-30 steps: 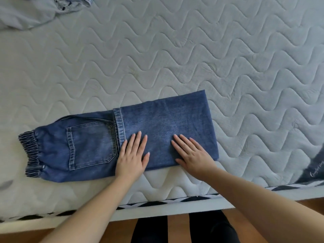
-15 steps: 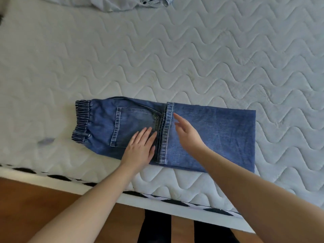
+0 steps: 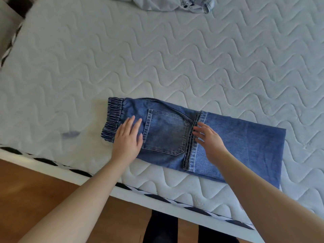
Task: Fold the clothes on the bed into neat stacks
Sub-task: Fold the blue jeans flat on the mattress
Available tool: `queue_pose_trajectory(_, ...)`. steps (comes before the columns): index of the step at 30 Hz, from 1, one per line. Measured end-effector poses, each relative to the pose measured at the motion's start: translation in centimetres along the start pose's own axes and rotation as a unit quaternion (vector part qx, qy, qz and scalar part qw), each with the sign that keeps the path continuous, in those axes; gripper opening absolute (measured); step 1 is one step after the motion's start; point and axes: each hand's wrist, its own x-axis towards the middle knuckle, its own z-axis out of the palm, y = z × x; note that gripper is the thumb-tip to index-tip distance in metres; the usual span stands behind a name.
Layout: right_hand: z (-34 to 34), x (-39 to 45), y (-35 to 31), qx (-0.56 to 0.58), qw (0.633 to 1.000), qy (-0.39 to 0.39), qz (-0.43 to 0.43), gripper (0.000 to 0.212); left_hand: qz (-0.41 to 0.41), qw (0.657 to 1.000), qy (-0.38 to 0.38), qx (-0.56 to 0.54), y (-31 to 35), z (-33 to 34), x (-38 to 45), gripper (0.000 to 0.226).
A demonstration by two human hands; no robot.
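Jeans (image 3: 236, 146): blue denim, folded in half lengthwise with the legs doubled back over the seat; they lie flat on the bed (image 3: 157, 58) near its front edge, waistband to the left.
Leg hems (image 3: 192, 137): stacked edge running across the jeans just right of the back pocket (image 3: 166, 132).
Left hand (image 3: 127, 139): fingers straight, palm flat on the denim between the elastic waistband (image 3: 113, 118) and the pocket; half a second ago it lay on the pocket beside the hems, so it has slid toward the waistband.
Right hand (image 3: 208, 139): fingers spread and relaxed, gripping nothing, fingertips at the hem edge; a second ago it pressed flat farther right on the doubled legs.
Change: both hands have travelled leftward along the garment, smoothing it.
Meaning: the first crosswise fold looks settled; judging by the hand positions, the waistband end is probably the next part to fold over the hems.
Other clothes (image 3: 168, 4): a pale crumpled heap at the far edge of the bed, not yet folded; no finished stack is in view.
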Motion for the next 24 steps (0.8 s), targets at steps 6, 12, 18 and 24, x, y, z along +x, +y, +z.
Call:
queue_pose_trajectory(6, 1.1, 0.7, -0.6, -0.010, 1.000, 0.005, 0.025, 0.035, -0.196, 0.976, 0.037, -0.090, -5.2, -1.6, 1.6, 0.049)
queue_pose_trajectory(12, 1.0, 1.1, -0.7, -0.023, 0.999, -0.005, 0.029, 0.036, -0.336, 0.900, -0.072, -0.269, -9.2, -2.3, 3.9, 0.059)
queue_pose_trajectory(18, 1.0, 1.7, -0.8, -0.008, 0.998, 0.007, 0.054, 0.035, -0.357, 0.803, -0.156, -0.451, -8.3, -4.8, 5.5, 0.029)
queue_pose_trajectory(24, 0.8, 2.1, -0.7, 0.033, 0.997, 0.002, 0.072, 0.037, -0.203, 0.909, -0.206, -0.301, -3.6, -10.4, 4.3, 0.027)
